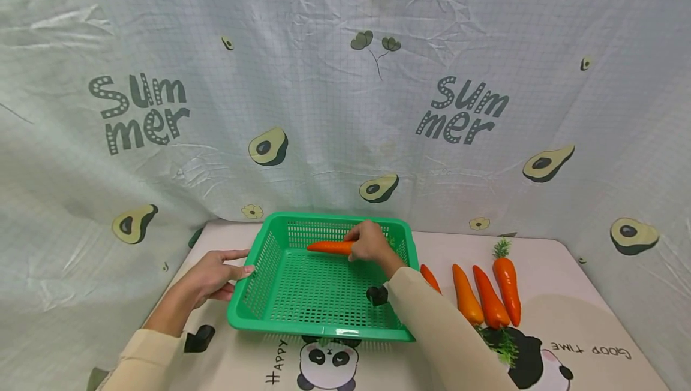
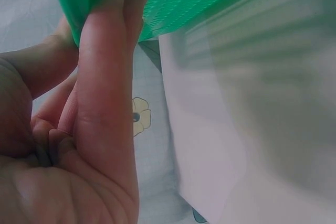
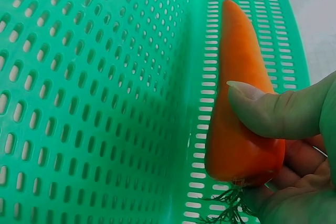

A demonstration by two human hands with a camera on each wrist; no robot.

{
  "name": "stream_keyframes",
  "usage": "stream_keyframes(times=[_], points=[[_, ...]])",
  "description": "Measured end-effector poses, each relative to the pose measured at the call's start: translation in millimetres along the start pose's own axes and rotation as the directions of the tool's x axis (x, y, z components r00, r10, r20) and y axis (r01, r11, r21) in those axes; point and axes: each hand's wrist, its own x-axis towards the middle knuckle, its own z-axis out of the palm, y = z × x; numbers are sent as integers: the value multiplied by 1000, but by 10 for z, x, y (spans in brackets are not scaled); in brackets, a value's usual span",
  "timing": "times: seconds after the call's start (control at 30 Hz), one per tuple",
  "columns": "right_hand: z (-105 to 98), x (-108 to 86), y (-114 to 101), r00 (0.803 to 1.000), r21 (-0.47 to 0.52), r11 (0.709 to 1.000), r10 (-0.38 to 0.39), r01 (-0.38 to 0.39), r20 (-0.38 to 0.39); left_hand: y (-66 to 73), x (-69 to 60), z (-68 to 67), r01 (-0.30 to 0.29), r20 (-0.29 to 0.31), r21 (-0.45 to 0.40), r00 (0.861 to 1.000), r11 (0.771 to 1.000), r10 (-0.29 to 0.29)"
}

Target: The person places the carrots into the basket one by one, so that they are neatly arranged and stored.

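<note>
A green plastic basket [image 1: 324,334] with slotted walls sits in the middle of the table. My left hand [image 1: 215,277] grips its left rim, thumb on top and fingers beneath; the left wrist view shows the fingers [image 2: 105,77] against the basket's underside. Inside the basket, near its far wall, my right hand [image 1: 369,242] holds an orange carrot [image 1: 330,247] lying sideways, tip to the left. In the right wrist view the thumb presses on the carrot's [image 3: 241,98] thick part, and green leafy tops [image 3: 231,205] hang from its end.
Right of the basket lie several more carrots: an orange one [image 1: 467,295], a redder one [image 1: 490,298], one with its leaves pointing away [image 1: 507,292], and one partly behind my right sleeve [image 1: 430,278]. A curtain with avocado prints [image 1: 324,79] hangs behind the table.
</note>
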Motion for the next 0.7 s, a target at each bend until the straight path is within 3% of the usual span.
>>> stream_keyframes(times=[0.7], points=[[28,-13,8,1000,-6,1000,10,-10,11,-22,14,2,-5,-1,-10,1000,1000,5]])
